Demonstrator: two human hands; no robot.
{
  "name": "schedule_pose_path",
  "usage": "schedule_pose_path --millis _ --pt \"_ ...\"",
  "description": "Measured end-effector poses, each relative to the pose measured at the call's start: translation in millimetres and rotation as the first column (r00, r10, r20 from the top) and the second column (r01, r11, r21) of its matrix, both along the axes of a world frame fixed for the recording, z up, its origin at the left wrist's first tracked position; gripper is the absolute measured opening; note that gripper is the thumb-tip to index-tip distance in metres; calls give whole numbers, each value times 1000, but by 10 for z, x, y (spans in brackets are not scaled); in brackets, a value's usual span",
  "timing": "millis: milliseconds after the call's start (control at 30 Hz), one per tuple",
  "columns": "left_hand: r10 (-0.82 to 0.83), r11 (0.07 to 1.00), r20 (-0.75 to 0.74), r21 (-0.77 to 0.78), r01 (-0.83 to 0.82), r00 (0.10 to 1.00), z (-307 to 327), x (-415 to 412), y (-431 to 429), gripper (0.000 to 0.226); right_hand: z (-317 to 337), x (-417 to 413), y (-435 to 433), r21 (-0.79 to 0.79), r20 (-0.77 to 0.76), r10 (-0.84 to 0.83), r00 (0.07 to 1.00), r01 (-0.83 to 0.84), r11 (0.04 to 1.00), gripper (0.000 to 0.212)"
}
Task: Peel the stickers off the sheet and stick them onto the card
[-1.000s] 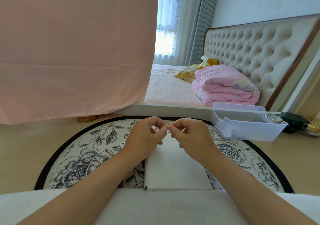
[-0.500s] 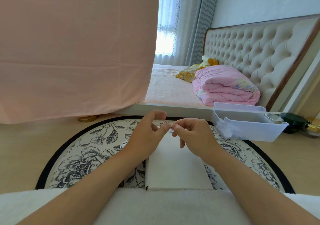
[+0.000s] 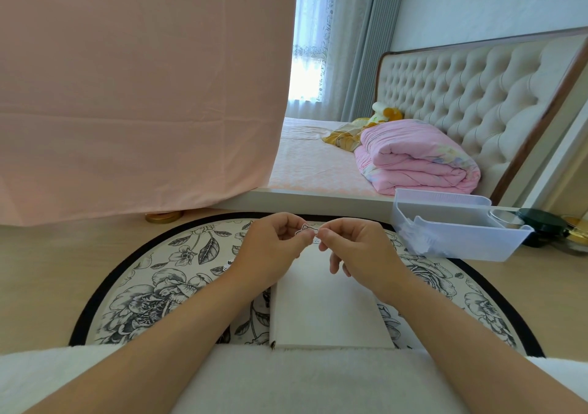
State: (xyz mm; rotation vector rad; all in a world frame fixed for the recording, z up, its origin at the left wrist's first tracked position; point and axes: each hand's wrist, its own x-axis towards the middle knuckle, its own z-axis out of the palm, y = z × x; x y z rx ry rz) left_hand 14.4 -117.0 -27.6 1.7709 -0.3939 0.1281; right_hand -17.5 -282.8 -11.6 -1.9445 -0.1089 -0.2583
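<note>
Left hand (image 3: 273, 249) and right hand (image 3: 358, 249) pinch one small sticker (image 3: 307, 229) between them, above the card (image 3: 324, 305). Rushed, the peel could go wrong — the sticker might tear or fold onto itself

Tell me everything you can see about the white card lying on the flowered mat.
The white card is a plain rectangle, blank wherever it shows, matte and papery, its near edge thick like board. It lies flat on the round flowered mat, long side running away from the person. Its near edge meets the white fluffy cloth. The left hand and right hand, pinching a small sticker between them, hide its far end; contact there cannot be told.
</note>
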Motion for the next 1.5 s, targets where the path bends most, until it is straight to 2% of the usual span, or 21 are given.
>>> schedule_pose_path --millis 300,467,533,600,633,700,833,1067,1333,1500 --pt "21 999 32 25 -22 999 -13 -44 -40 9 18 -45 53 -151 96 -85 992 99 984 28" --pt "32 999 31 15 -32 999 -5 -55 -42 8 32 -50 50 -110 78 -71 994 79 991 24" --pt "128 989 114 57 -136 985 -20 -55 -37 11 28 -42 36 -65 48 -68 997 71 995 21" --pt "208 957 290 137 -256 934 -14 -66 -17 20 17 -29 22 -30 37 -77 996 78 997 20" --pt "198 947 361 170 -273 911 2 -78 -10 20 13 -26 19 -27 41 -81 996 82 996 20" --pt "140 942 401 227 -246 905 30 -116 -16 14 12 -27 20 -41 60 -85 995 87 995 20" --pt "105 924 333 315 -215 937 0 -132 -39 6 -3 -32 23 -128 111 -83 990 97 987 19" --pt "112 973 114 188 -132 987 16 -123 -63 11 -38 -10 4 -287 177 -79 981 128 949 19" --pt "102 970 125 209 -127 987 -10 -85 -39 13 -73 3 3 -385 234 -48 971 138 912 14" --pt "99 970 124 208 -123 987 -34 -47 -52 14 -50 -2 22 -303 187 -67 980 123 945 16"
